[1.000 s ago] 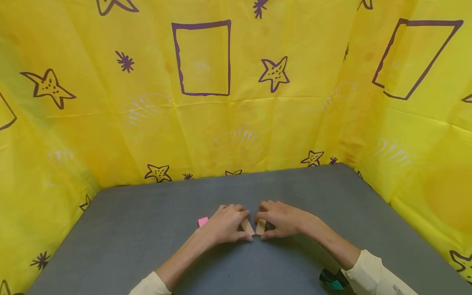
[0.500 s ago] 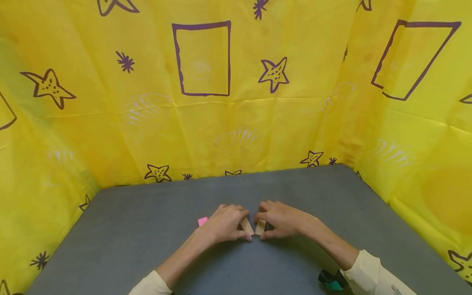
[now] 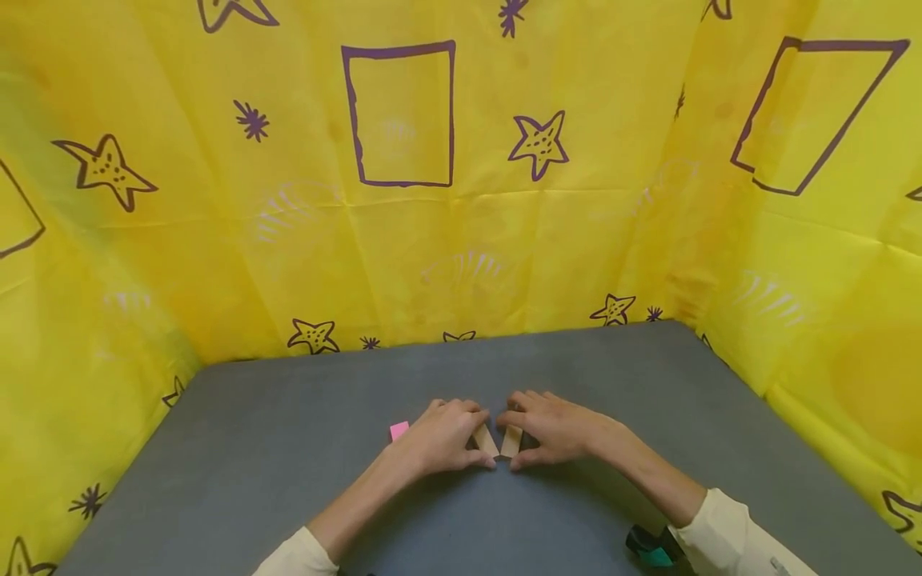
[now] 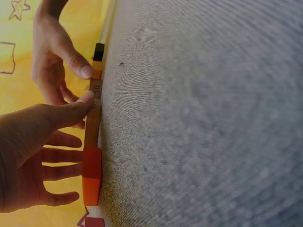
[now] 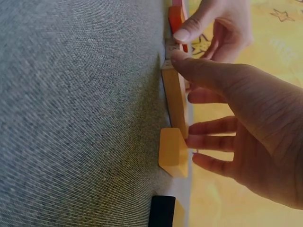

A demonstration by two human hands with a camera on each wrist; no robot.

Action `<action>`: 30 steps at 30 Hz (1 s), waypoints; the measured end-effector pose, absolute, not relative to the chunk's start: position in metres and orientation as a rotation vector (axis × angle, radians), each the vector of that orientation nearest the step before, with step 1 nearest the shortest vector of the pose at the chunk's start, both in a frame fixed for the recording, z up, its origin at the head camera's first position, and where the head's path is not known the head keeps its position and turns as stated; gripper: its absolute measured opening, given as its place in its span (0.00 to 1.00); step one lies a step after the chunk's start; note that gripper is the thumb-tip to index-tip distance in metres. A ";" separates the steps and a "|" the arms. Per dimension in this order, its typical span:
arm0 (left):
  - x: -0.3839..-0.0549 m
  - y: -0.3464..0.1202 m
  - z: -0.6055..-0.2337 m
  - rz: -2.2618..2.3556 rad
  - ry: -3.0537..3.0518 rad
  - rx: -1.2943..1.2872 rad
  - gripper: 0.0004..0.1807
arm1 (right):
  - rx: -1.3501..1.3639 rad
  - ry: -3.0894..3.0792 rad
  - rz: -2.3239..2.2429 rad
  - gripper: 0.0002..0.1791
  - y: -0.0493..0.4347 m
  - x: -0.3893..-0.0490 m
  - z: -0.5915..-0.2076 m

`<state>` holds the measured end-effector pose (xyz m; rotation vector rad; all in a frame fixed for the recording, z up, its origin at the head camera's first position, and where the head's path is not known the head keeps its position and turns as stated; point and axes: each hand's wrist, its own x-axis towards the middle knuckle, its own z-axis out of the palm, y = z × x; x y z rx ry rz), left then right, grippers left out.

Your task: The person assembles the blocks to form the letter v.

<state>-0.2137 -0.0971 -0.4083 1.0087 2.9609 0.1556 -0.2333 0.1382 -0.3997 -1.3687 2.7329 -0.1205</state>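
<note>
Two plain wooden blocks stand on the grey table with their near ends together, splayed apart at the far side. My left hand (image 3: 448, 436) grips the left wooden block (image 3: 485, 440), thumb at its near end and fingers at the far end. Mirroring it, my right hand (image 3: 551, 428) grips the right wooden block (image 3: 511, 442) the same way. Dark printed marks show on the blocks' near ends in the wrist views. A red-orange block (image 4: 92, 175) lies right by my left fingers. Close to my right fingers is a yellow block (image 5: 173, 151).
A pink block (image 3: 399, 430) lies beyond my left wrist. In the right wrist view a black block (image 5: 162, 210) sits past the yellow one. A black and teal object (image 3: 654, 548) is near my right sleeve. Yellow patterned cloth (image 3: 490, 240) walls the grey table (image 3: 324, 400).
The head view has shifted very slightly. Both hands and the wooden blocks keep their places on the table.
</note>
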 end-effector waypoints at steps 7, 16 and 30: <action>-0.214 -0.096 -0.410 0.166 2.948 0.984 0.41 | -1.373 2.730 -0.094 0.32 0.139 -0.234 -0.401; -0.213 -0.094 -0.409 0.162 2.950 0.976 0.40 | -1.398 2.723 -0.098 0.32 0.140 -0.235 -0.402; -0.214 -0.094 -0.411 0.180 2.954 0.951 0.40 | -1.419 2.719 -0.096 0.32 0.140 -0.235 -0.403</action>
